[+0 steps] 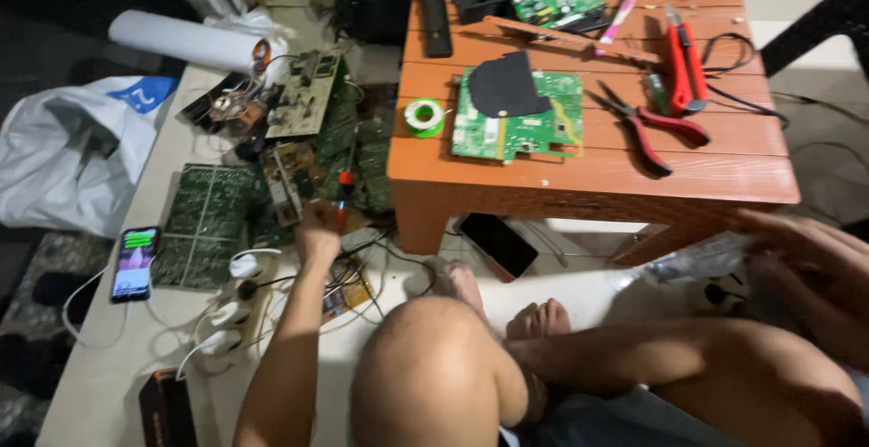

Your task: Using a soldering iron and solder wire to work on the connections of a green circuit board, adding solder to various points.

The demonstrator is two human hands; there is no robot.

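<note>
the left hand reaches out to the floor, its grip closed around a red-handled screwdriver held upright over the pile of circuit boards, tip hidden, likely so the tool comes down on a board. the right hand rests beside the knee, fingers touching a clear plastic bag; whether its grip is closed i cannot tell. pliers and a green board lie on the orange tabletop, within reach.

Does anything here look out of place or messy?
Yes. Bare circuit boards lie heaped on the floor among tangled white cables, where the left hand reaches toward a screwdriver. A dark phone lies half under the orange table.
</note>
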